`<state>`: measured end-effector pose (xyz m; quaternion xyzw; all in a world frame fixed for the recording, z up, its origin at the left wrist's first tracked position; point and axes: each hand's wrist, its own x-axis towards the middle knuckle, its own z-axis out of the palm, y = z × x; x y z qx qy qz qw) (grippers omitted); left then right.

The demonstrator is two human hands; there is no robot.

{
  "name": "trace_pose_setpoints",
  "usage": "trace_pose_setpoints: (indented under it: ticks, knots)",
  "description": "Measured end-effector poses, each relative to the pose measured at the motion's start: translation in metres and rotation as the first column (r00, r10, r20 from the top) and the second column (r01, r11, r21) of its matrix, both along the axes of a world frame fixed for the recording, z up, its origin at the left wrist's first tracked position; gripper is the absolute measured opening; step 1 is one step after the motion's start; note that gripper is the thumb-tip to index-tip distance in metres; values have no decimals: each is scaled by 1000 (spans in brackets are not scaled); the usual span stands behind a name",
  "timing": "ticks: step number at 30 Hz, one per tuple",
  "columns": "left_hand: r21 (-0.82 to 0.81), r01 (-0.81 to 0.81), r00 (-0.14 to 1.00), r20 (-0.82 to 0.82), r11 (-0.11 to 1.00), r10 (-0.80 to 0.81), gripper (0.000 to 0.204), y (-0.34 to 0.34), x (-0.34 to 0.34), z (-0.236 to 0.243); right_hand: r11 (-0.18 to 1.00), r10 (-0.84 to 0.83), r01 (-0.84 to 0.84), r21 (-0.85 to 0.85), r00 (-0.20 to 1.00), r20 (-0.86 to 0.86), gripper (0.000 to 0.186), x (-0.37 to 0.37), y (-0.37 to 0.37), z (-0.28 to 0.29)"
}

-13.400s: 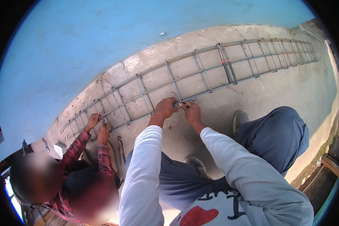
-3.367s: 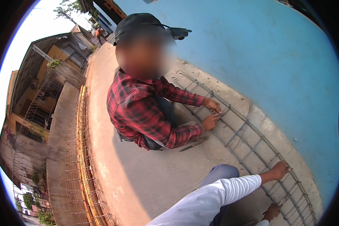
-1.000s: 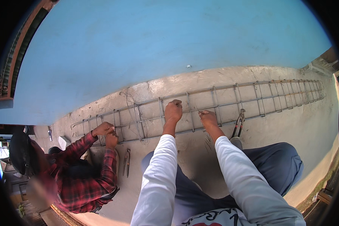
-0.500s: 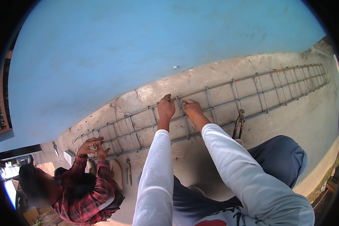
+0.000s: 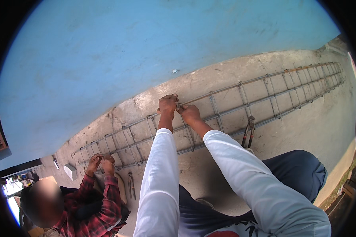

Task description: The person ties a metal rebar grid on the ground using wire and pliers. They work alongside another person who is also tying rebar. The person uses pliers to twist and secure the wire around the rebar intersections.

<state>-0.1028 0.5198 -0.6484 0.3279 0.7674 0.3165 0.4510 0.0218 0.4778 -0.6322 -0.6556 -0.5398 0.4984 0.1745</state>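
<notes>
L hand (image 5: 168, 104) & R hand (image 5: 190, 114), curled, close tog., touched metal frame (image 5: 217, 115) on concrete flr (image 5: 300, 122) by blue wall (image 5: 146, 47); exact hold unclear.

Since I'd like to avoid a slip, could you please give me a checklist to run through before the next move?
1. Left hand at the far side of the steel cage: ok.
2. Right hand close beside it: ok.
3. Wire seated between the fingers: cannot tell, too small.
4. Right-hand pincers clear of the cage: not ok, they overlap its near side in view.
5. Co-worker's hands apart from yours: ok, farther left.
</notes>
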Motion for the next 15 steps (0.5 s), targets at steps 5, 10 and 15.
trace_pose_setpoints:
  ticks: [5,10,15]
  knots:
    - [250,-53,987,-132,967,88,23,-21,28,7,1000,-9,9,-3,989,150,30,3,7,1]
    - [397,-260,956,-25,880,293,18,-61,39,23,998,21,-17,-55,998,64,28,-5,7,8]
    - [378,-589,786,475,715,396,21,-72,71,18,1000,11,-11,8,998,65,30,4,15,-9]
